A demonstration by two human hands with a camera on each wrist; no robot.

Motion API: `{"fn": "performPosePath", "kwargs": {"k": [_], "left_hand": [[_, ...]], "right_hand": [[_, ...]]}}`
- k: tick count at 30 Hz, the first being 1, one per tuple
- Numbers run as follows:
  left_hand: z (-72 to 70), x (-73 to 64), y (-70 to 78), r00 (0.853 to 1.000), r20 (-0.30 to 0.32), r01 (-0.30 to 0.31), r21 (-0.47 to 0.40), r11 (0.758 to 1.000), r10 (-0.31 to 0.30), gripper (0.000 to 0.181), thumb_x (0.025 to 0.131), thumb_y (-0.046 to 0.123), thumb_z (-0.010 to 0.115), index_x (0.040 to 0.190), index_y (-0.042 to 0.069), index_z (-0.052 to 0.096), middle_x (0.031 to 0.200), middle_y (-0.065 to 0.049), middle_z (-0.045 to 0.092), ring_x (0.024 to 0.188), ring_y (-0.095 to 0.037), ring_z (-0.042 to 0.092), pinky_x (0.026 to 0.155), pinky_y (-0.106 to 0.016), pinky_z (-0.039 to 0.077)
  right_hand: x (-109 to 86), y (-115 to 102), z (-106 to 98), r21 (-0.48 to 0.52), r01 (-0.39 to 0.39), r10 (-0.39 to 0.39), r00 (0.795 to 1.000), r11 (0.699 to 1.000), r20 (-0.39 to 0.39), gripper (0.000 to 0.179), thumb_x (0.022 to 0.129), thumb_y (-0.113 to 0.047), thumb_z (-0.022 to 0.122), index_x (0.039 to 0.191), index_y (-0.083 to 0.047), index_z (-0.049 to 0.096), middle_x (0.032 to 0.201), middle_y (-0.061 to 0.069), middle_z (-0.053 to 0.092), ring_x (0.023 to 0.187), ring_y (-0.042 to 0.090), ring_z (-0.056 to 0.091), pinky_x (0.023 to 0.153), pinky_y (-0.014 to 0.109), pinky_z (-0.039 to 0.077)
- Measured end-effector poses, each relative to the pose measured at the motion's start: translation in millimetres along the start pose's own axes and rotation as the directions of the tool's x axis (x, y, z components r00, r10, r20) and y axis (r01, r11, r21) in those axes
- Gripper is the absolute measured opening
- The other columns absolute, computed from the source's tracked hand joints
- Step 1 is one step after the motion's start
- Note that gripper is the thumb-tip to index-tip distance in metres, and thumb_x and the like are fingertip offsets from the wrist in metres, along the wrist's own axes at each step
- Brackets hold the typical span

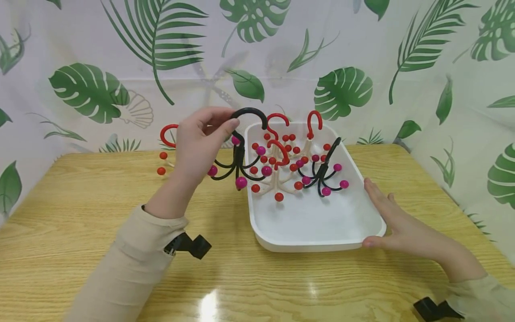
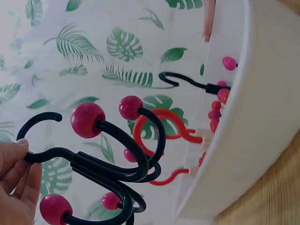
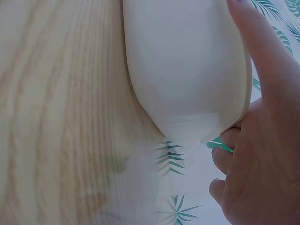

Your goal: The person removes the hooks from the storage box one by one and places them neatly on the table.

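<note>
My left hand (image 1: 201,143) pinches the curved hook end of a black multi-prong hanger (image 1: 239,156) between thumb and fingers. The hanger hangs upright beside the left rim of a white tray (image 1: 314,223), its curved prongs tipped with pink balls. In the left wrist view, this hanger (image 2: 101,164) shows large in front of the tray wall. My right hand (image 1: 406,228) rests at the tray's near right corner, thumb on the front edge and straight fingers along the right side. In the right wrist view, the hand (image 3: 262,154) touches the tray's outer wall.
Inside the tray stand several beige hangers with red hooks (image 1: 279,150) and red ball tips, plus another black hanger (image 1: 323,170) with pink balls. A further red-hooked hanger (image 1: 168,134) is partly hidden behind my left hand. The wooden table (image 1: 100,197) meets a leaf-patterned backdrop (image 1: 281,58).
</note>
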State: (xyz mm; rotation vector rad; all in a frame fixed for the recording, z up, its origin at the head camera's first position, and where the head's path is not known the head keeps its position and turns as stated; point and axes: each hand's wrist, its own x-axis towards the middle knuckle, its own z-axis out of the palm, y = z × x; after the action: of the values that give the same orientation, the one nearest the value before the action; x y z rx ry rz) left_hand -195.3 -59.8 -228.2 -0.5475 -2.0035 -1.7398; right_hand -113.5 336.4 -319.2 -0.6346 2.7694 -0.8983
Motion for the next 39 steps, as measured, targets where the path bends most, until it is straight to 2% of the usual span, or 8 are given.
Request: {"fn": "performPosePath", "kwargs": {"k": [3, 7, 14, 21, 27, 32, 39], "left_hand": [[-3.9, 4.4, -8.9, 0.997, -0.049, 0.054, -0.011, 0.998, -0.055, 0.021, 0.087, 0.012, 0.071, 0.104, 0.001, 0.070, 0.097, -0.007, 0.069, 0.088, -0.016, 0.064, 0.080, -0.027, 0.052], [-7.1, 6.9, -19.5, 0.989, -0.078, 0.128, -0.011, 0.992, -0.128, 0.020, 0.087, 0.012, 0.070, 0.104, 0.001, 0.070, 0.096, -0.008, 0.068, 0.088, -0.017, 0.063, 0.079, -0.026, 0.050], [-11.0, 8.5, -36.9, 0.955, -0.143, 0.260, -0.016, 0.966, -0.259, 0.023, 0.088, 0.016, 0.070, 0.107, 0.004, 0.069, 0.101, -0.007, 0.065, 0.092, -0.017, 0.059, 0.078, -0.024, 0.049], [-15.0, 10.7, -56.0, 0.924, -0.249, 0.296, -0.011, 0.955, -0.290, 0.023, 0.088, 0.021, 0.070, 0.106, 0.006, 0.069, 0.098, -0.005, 0.064, 0.090, -0.017, 0.058, 0.074, -0.028, 0.045], [-12.0, 12.2, -69.1, 0.898, -0.302, 0.333, -0.006, 0.943, -0.320, 0.021, 0.088, 0.019, 0.069, 0.106, 0.007, 0.068, 0.099, -0.004, 0.063, 0.090, -0.016, 0.057, 0.075, -0.026, 0.047], [-7.4, 12.0, -80.1, 0.894, -0.312, 0.346, 0.023, 0.938, -0.322, 0.021, 0.089, 0.017, 0.069, 0.105, 0.005, 0.066, 0.099, -0.005, 0.062, 0.090, -0.015, 0.057, 0.078, -0.025, 0.049], [-3.8, 13.7, -90.7, 0.889, -0.319, 0.350, 0.014, 0.937, -0.327, 0.019, 0.089, 0.014, 0.069, 0.104, 0.002, 0.067, 0.099, -0.007, 0.062, 0.090, -0.017, 0.056, 0.079, -0.025, 0.049]], "right_hand": [[-0.3, 0, 0, 0.003, 0.003, -0.003, 1.000, 1.000, 0.000, 0.119, 0.077, -0.028, 0.080, 0.152, -0.023, -0.012, 0.158, 0.013, -0.013, 0.138, 0.046, -0.015, 0.106, 0.063, -0.011], [-0.8, 1, 0, 0.006, 0.007, -0.007, 1.000, 1.000, -0.001, 0.119, 0.077, -0.028, 0.080, 0.152, -0.023, -0.012, 0.158, 0.012, -0.013, 0.138, 0.047, -0.015, 0.105, 0.064, -0.011], [-1.1, 1, 0, -0.005, 0.021, -0.021, 1.000, 1.000, -0.008, 0.118, 0.077, -0.029, 0.080, 0.152, -0.023, -0.011, 0.158, 0.011, -0.011, 0.138, 0.048, -0.012, 0.107, 0.063, -0.009], [-1.5, 2, 0, -0.001, 0.011, -0.011, 1.000, 1.000, -0.005, 0.119, 0.077, -0.030, 0.080, 0.152, -0.023, -0.012, 0.158, 0.011, -0.012, 0.137, 0.049, -0.014, 0.105, 0.066, -0.007], [-2.1, 1, -1, -0.004, 0.012, -0.012, 1.000, 1.000, -0.007, 0.118, 0.077, -0.029, 0.080, 0.152, -0.023, -0.012, 0.158, 0.011, -0.012, 0.138, 0.049, -0.013, 0.106, 0.064, -0.008], [-1.4, 0, 0, -0.002, -0.005, 0.005, 1.000, 1.000, 0.001, 0.119, 0.077, -0.030, 0.080, 0.152, -0.023, -0.012, 0.158, 0.011, -0.011, 0.139, 0.046, -0.013, 0.107, 0.063, -0.010], [-0.7, 0, 0, -0.018, -0.007, 0.007, 1.000, 1.000, 0.000, 0.119, 0.077, -0.031, 0.080, 0.152, -0.022, -0.012, 0.158, 0.011, -0.011, 0.141, 0.043, -0.009, 0.108, 0.060, -0.010]]}}
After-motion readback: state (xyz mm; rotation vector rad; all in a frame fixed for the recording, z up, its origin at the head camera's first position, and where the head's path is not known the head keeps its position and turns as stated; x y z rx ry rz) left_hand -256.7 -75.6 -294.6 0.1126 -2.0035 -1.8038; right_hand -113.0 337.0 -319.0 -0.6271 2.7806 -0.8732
